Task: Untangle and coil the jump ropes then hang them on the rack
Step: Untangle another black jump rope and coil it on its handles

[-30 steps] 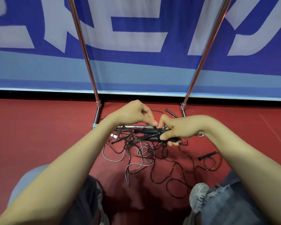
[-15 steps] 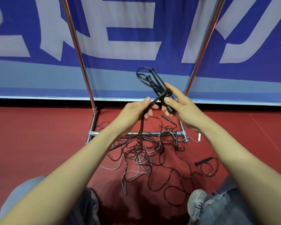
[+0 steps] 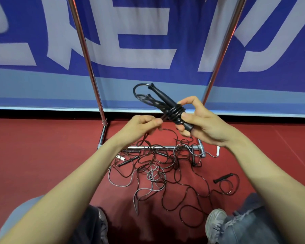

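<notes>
Evidently, one jump rope (image 3: 173,110) is nearly coiled: its wrapped handles are gripped by the right hand (image 3: 206,124), its tail pinched by the left hand (image 3: 139,127). Below both, a tangle of ropes (image 3: 162,169) is left unsorted; nothing is seen hung on the rack (image 3: 88,64).

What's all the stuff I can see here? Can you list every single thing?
coiled jump rope: one, black, held up in front of the rack, cord wound round its handles
tangled ropes: a pile, number unclear, black and grey, on the floor at the rack's base
rack: one, shiny metal, two posts and a low bar, in front of the banner
banner: one, blue with white shapes, at the back
floor: red, all around
shoe: one, pale grey, bottom right
left hand: one, pinches the coiled rope's cord
right hand: one, grips the wound handles
</notes>
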